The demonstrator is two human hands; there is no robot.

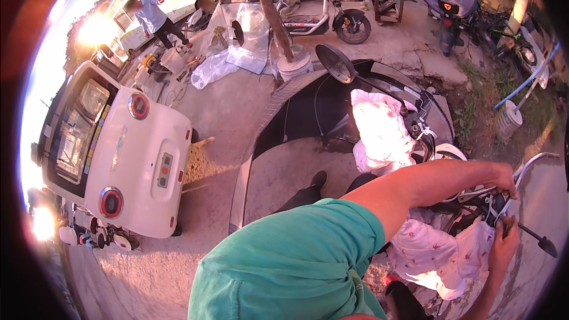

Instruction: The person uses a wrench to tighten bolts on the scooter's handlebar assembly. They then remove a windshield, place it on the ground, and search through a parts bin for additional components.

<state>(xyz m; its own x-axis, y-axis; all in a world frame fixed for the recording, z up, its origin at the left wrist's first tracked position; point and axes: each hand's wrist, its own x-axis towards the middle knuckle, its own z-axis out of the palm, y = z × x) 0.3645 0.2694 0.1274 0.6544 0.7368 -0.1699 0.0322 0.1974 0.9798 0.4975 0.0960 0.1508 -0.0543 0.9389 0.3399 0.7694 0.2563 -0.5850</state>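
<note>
My left arm, in a teal sleeve, reaches across to the right, and my left hand [505, 181] is closed at a bent silver metal tube [531, 161]. Below it, my right hand [504, 240] has its thumb and fingers pressed together by the dark handlebar fittings [492, 206]; whatever is between them is too small to make out. A black rear-view mirror [546, 247] sticks out beyond the right hand. Pale pink quilted covers hang on the scooter: a patterned one [435, 255] beside my right hand and a sunlit one [382, 130] farther off.
Another round mirror [336, 64] rises above a black curved panel [296, 109]. A small white car [139, 160] stands at left. Behind are a parked electric bike [352, 25], a wooden post in a bucket [295, 66] and a person in light blue [151, 19]. A white bucket [508, 117] stands at right.
</note>
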